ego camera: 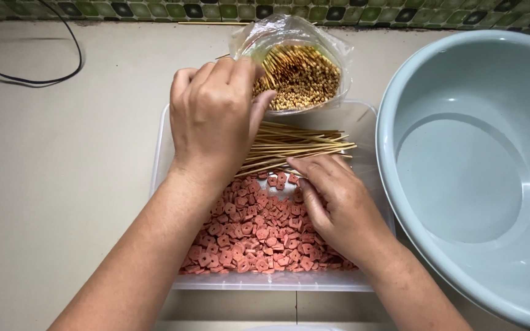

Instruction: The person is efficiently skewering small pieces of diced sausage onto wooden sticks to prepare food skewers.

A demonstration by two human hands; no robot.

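Observation:
A clear plastic tray [161,147] holds a heap of small pink-red sausage slices [253,233] in its near half and a loose bundle of bamboo skewers [295,147] lying across its far half. My left hand [213,113] hovers over the skewers' left ends with fingers curled, reaching toward a clear bag of skewers [299,73] seen end-on behind the tray; whether it grips a skewer is hidden. My right hand [332,202] rests on the slices, fingertips at the skewer bundle's near edge, fingers together.
A large pale blue-grey plastic basin [461,165] stands at the right, touching the tray's side. A black cable [62,55] curls at the far left on the beige counter. A green tiled wall [216,9] runs along the back.

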